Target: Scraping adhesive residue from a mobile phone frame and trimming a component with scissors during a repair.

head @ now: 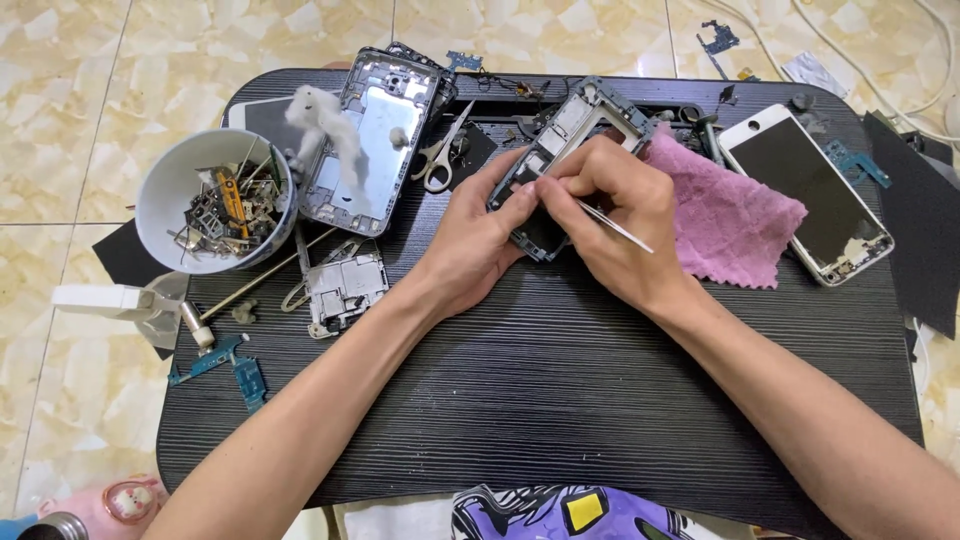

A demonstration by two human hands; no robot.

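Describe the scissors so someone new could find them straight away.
Start at the white bowl of metal scraps on the black table's left side. Right of it lies a silver phone shell; the small scissors lie just past it. They alone have two loop handles.

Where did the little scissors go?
In the head view, the scissors lie near the table's far edge, left of centre, between the silver phone back and the phone frame being held.

White-framed phone (pixel 806 194) with dark rectangular screen, lying just right of pink cloth (pixel 725 210). Second white-edged dark screen (pixel 262 118) far left of cloth, partly hidden.
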